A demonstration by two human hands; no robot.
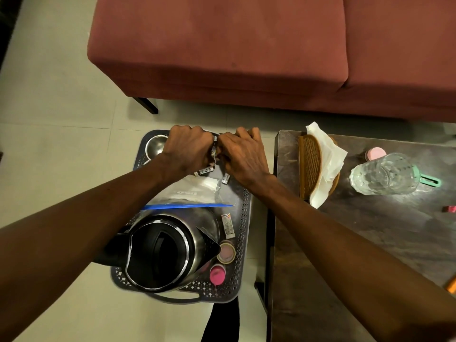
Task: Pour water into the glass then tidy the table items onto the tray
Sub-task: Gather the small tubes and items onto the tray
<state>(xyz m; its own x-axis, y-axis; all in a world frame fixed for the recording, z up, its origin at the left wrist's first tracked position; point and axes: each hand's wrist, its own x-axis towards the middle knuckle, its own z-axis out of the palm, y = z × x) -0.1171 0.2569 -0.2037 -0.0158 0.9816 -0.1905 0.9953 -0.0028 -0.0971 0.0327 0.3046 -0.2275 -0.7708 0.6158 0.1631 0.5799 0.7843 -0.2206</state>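
A grey perforated tray [243, 218] stands on the floor left of the dark table [370, 243]. On it sit a steel kettle with a black lid [167, 248], a steel bowl [154, 145], a clear zip bag with a blue strip [197, 193], small sachets, a tube and two little pink bottles [217, 275]. My left hand [190, 149] and my right hand [241, 156] are closed side by side on a crinkly sachet strip [214, 154] above the tray's far end. A clear glass holding water [383, 174] stands on the table.
The table also carries a wicker holder with a white napkin [323, 164], a pink-lidded jar [375, 154], a green-handled item behind the glass [429, 180] and a small pink piece [451, 209]. A maroon sofa [246, 45] fills the far side.
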